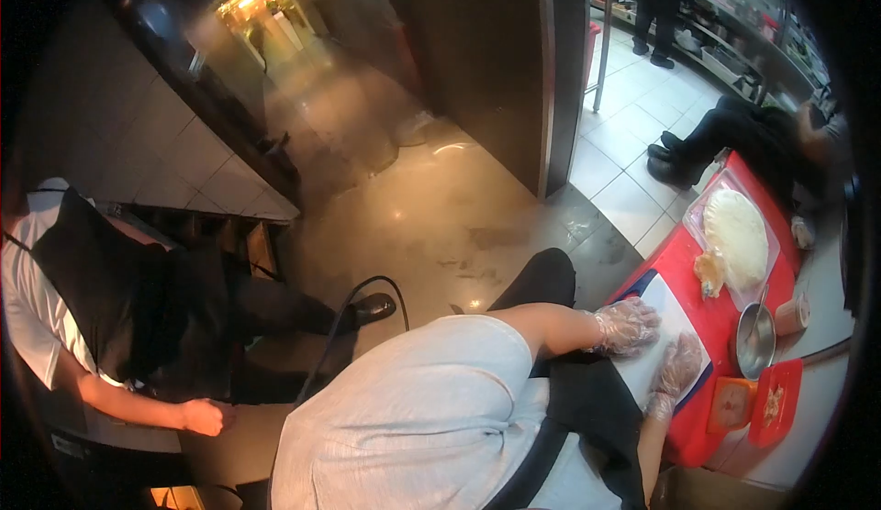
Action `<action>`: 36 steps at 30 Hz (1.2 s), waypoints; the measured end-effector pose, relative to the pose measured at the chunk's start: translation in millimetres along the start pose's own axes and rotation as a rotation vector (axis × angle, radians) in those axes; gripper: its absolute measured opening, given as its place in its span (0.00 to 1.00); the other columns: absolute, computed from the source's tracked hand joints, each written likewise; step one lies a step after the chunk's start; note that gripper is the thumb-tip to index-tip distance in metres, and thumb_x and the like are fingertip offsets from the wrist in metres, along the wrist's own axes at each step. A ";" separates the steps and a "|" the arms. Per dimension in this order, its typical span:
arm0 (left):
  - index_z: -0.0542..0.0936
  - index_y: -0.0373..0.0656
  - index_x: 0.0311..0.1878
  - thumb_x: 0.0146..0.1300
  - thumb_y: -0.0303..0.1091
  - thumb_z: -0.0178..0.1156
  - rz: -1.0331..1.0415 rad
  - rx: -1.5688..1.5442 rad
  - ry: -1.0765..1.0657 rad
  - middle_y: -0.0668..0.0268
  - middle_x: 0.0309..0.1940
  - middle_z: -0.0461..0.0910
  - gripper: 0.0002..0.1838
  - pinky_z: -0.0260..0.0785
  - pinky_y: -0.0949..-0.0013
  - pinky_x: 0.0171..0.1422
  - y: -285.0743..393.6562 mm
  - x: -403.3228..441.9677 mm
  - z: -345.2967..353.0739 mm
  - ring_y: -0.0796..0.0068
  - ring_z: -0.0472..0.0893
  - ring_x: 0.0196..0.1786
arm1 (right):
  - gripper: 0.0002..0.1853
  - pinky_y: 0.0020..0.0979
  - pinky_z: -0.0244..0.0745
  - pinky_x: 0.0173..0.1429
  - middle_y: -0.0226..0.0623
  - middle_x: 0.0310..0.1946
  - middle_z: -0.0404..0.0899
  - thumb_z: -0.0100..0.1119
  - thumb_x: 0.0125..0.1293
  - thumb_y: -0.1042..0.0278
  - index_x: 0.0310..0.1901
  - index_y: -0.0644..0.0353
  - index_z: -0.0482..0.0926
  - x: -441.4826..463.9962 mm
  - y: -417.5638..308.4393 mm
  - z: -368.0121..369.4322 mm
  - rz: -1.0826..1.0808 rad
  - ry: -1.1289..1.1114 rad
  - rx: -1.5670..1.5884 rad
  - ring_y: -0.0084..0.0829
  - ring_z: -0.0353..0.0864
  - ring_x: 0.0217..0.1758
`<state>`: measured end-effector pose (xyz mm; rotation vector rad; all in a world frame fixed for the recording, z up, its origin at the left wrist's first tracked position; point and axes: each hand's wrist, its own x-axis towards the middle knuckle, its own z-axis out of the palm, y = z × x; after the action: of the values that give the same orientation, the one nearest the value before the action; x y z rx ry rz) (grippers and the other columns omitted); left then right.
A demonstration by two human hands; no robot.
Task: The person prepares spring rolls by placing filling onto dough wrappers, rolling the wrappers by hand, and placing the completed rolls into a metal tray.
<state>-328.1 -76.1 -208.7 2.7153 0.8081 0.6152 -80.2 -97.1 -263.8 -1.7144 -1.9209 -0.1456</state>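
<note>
My left hand [630,327], in a clear plastic glove, lies on a white sheet with a blue edge [642,375]. Nearer the bottom of the view, my gloved right hand [677,366] rests on the same sheet, fingers spread toward its far side. Neither hand visibly holds anything. The sheet is on a red surface [690,432]. Beyond it, a large pale mass [735,235] lies on clear plastic, beside a small tan piece [708,272]. A metal bowl [755,349] stands to the right of my right hand.
Next to the bowl are a cup [792,313], an orange container [731,404] and a red tray with bits of food [774,406]. A person in a dark apron [138,290] is at the left. Two more people in dark clothes are at the upper right, near shelves.
</note>
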 end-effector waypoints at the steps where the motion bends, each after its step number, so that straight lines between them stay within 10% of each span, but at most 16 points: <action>1: 0.81 0.48 0.54 0.57 0.47 0.65 0.019 0.017 0.041 0.54 0.63 0.74 0.23 0.60 0.49 0.70 -0.6 -0.5 1.5 0.53 0.71 0.68 | 0.17 0.42 0.65 0.73 0.49 0.56 0.82 0.61 0.66 0.65 0.53 0.64 0.83 1.4 -0.5 -0.7 0.024 -0.014 0.014 0.46 0.77 0.64; 36: 0.79 0.47 0.56 0.56 0.49 0.65 -0.012 -0.006 -0.061 0.54 0.62 0.73 0.27 0.61 0.47 0.69 0.9 2.3 -8.6 0.53 0.70 0.67 | 0.22 0.41 0.63 0.75 0.48 0.60 0.79 0.60 0.67 0.59 0.59 0.61 0.81 1.6 -4.9 -9.5 0.089 -0.099 0.056 0.46 0.74 0.67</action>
<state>-329.9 -74.6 -200.1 2.7074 0.8056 0.5292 -81.8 -100.7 -253.6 -1.7958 -1.8963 0.0273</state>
